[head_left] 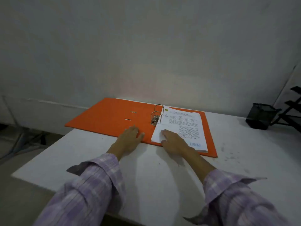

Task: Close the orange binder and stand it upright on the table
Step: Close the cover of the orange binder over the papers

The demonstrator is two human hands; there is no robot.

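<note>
Orange binder (114, 116) lay open and flat near the far edge of the white worktop (146, 176), its left cover reaching past the worktop's left corner. Nearest the camera, two forearms in lilac plaid sleeves (91, 185) reached forward over the bare surface. The left hand (130, 139) rested palm down at the binder's near edge, fingers (133, 129) spread flat on the orange board and gripping nothing. The right hand (172, 142) lay palm down on the near corner of the stack of printed papers (184, 126), its fingers together and flat, pressing on the sheets rather than grasping them. The papers sat on the binder's right half, threaded on the two metal rings (157, 110), which stood closed just left of the stack, with the lever clasp (154, 120) at their base. Farther right, well apart from the binder, a black mesh pen holder (260, 117) stood beside a black rack (291, 111). A pale wall (146, 46) rose behind.
</note>
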